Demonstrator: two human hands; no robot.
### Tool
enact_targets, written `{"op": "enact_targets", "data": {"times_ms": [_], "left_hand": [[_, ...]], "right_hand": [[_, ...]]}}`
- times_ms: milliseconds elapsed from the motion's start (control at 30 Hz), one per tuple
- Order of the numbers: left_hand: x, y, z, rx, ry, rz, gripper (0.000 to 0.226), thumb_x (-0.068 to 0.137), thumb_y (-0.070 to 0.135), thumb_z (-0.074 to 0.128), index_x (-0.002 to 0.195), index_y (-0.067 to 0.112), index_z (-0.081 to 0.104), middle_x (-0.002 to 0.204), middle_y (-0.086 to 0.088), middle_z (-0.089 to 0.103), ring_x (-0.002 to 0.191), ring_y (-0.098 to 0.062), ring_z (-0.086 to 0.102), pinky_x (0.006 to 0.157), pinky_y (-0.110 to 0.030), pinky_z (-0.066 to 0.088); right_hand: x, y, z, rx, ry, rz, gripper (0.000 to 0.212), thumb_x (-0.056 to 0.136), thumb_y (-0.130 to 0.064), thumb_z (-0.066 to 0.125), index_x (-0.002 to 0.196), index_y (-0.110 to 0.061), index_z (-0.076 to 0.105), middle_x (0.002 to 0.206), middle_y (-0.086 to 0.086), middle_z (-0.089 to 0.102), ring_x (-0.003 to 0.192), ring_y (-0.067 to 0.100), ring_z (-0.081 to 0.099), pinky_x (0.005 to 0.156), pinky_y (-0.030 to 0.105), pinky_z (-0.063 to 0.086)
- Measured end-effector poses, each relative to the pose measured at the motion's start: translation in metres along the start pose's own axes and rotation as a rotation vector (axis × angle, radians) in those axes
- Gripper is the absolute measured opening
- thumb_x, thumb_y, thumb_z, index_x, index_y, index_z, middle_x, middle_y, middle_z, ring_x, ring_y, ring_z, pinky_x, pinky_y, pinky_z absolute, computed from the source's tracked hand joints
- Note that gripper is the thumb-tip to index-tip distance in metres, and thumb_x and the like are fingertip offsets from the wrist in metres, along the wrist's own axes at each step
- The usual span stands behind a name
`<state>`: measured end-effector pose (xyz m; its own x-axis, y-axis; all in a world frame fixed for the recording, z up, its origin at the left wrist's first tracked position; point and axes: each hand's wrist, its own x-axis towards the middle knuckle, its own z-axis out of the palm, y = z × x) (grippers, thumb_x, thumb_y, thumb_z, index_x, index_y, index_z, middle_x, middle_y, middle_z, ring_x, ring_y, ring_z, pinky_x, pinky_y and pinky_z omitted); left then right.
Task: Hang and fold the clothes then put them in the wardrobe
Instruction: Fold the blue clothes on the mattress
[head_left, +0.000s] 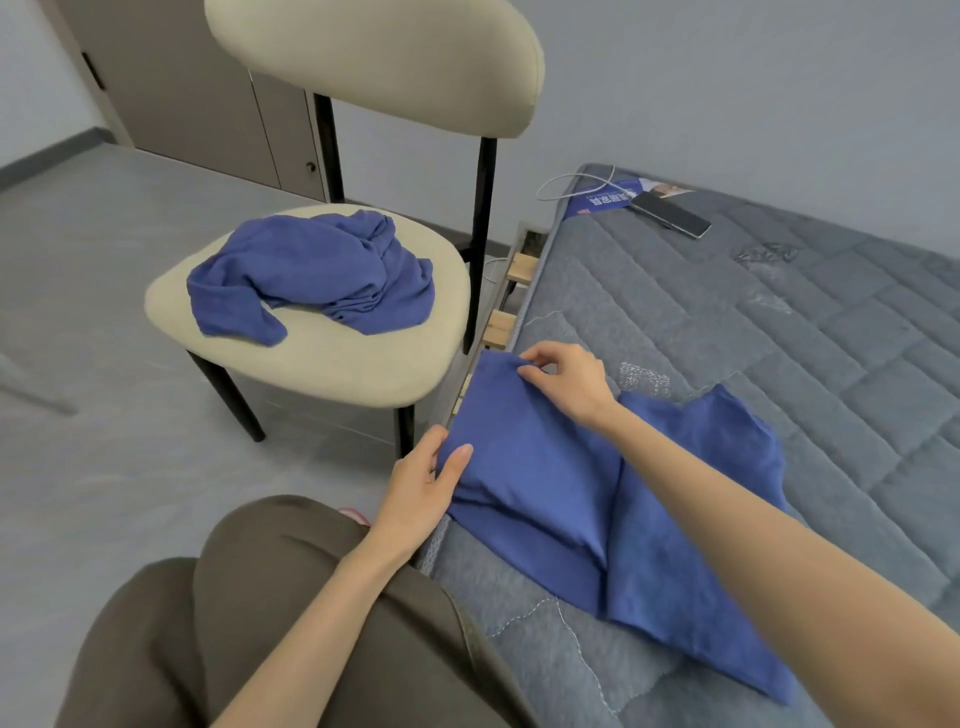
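- Blue garment (545, 467) lies on the mattress (779, 322), lower centre of frame.
- Left hand (421, 483) grips its near edge; right hand (566, 379) pinches its far corner.
- Second blue garment (311, 270) lies crumpled on the chair (332, 358), centre left.

This is a bedroom in a home. At the right of the frame lies a grey quilted mattress (779, 322) on a frame with wooden slats (519, 270). A phone (670, 214) with a white cable (571, 182) rests at its far end. In the upper left a brown wardrobe (208, 104) stands against the wall. Blue clothes (311, 270) lie on a cream chair (363, 364) and on the mattress. The floor (104, 260) is grey.
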<state>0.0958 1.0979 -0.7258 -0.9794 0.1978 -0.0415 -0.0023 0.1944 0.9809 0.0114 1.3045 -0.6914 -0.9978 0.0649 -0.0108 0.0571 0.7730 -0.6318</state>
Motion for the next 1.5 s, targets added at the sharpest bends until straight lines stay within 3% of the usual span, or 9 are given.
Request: {"op": "enact_targets", "data": {"times_ms": [333,533,667,767,867,967,1067,1367,1500], "left_hand": [[0.004,-0.017,-0.006,0.033,-0.012,-0.2,0.024,0.095,0.025,0.055,0.084,0.005,0.05,0.073,-0.008,0.058,0.05,-0.008,0.056,0.043,-0.019,0.046],[0.01,-0.042,-0.008,0.384,-0.093,-0.316,0.03,0.094,0.04,0.051,0.086,0.011,0.057,0.071,0.006,0.049,0.07,-0.012,0.051,0.061,-0.023,0.04],[0.009,-0.039,-0.001,0.217,-0.214,-0.539,0.032,0.087,0.052,0.056,0.074,0.023,0.054,0.071,0.018,0.058,0.065,0.004,0.054,0.051,-0.012,0.036],[0.011,-0.039,-0.001,0.121,-0.273,-0.621,0.033,0.086,0.049,0.061,0.098,0.019,0.059,0.099,0.012,0.062,0.087,-0.004,0.058,0.059,-0.014,0.04],[0.011,-0.039,-0.002,0.098,-0.244,-0.599,0.035,0.087,0.04,0.064,0.111,0.014,0.059,0.107,0.005,0.063,0.092,-0.009,0.059,0.062,-0.014,0.041],[0.008,-0.038,-0.005,0.183,-0.131,-0.493,0.013,0.085,0.029,0.069,0.081,0.019,0.061,0.083,0.007,0.064,0.071,-0.001,0.055,0.053,-0.011,0.036],[0.004,-0.037,-0.009,0.324,-0.041,-0.407,0.028,0.081,0.026,0.072,0.064,0.017,0.05,0.065,0.007,0.054,0.059,-0.006,0.048,0.051,-0.018,0.031],[-0.004,-0.025,-0.005,0.345,-0.082,-0.352,0.024,0.089,0.02,0.059,0.068,0.015,0.048,0.067,0.004,0.051,0.06,-0.007,0.047,0.05,-0.018,0.03],[-0.005,-0.02,-0.004,0.169,-0.103,-0.366,0.01,0.093,0.017,0.05,0.089,0.008,0.053,0.089,-0.003,0.056,0.074,-0.01,0.053,0.059,-0.019,0.042]], "right_hand": [[0.001,-0.001,-0.002,0.111,0.019,0.044,0.008,0.082,-0.019,0.067,0.077,-0.024,0.065,0.079,-0.012,0.067,0.041,0.008,0.059,0.057,0.017,0.051],[0.014,0.004,0.026,0.011,-0.11,0.126,0.004,0.085,-0.015,0.063,0.088,-0.017,0.064,0.085,0.006,0.072,0.058,0.014,0.063,0.069,0.029,0.054],[0.02,0.0,0.03,-0.174,-0.237,0.129,0.023,0.084,-0.021,0.063,0.103,-0.008,0.065,0.095,0.006,0.067,0.08,0.021,0.061,0.076,0.033,0.052],[0.023,-0.006,0.028,-0.276,-0.326,0.174,0.011,0.082,-0.013,0.058,0.081,-0.003,0.061,0.074,0.013,0.064,0.059,0.02,0.056,0.061,0.03,0.05],[0.026,-0.008,0.026,-0.254,-0.386,0.229,0.014,0.086,-0.006,0.052,0.072,-0.005,0.052,0.063,0.009,0.055,0.053,0.02,0.054,0.053,0.026,0.047],[0.027,-0.012,0.02,-0.189,-0.386,0.217,0.021,0.088,-0.004,0.047,0.069,-0.011,0.045,0.067,0.012,0.058,0.063,0.024,0.057,0.054,0.025,0.049],[0.027,-0.015,0.013,-0.083,-0.349,0.202,0.009,0.089,-0.003,0.045,0.085,-0.01,0.046,0.07,0.008,0.058,0.058,0.017,0.056,0.054,0.022,0.049],[0.01,-0.022,-0.004,0.094,-0.383,0.222,0.021,0.087,0.005,0.039,0.082,-0.004,0.058,0.086,0.013,0.057,0.078,0.023,0.058,0.085,0.034,0.055],[0.002,-0.023,-0.011,-0.001,-0.416,0.185,0.017,0.08,0.002,0.044,0.067,-0.01,0.045,0.075,0.011,0.045,0.072,0.022,0.044,0.066,0.032,0.041]]}}
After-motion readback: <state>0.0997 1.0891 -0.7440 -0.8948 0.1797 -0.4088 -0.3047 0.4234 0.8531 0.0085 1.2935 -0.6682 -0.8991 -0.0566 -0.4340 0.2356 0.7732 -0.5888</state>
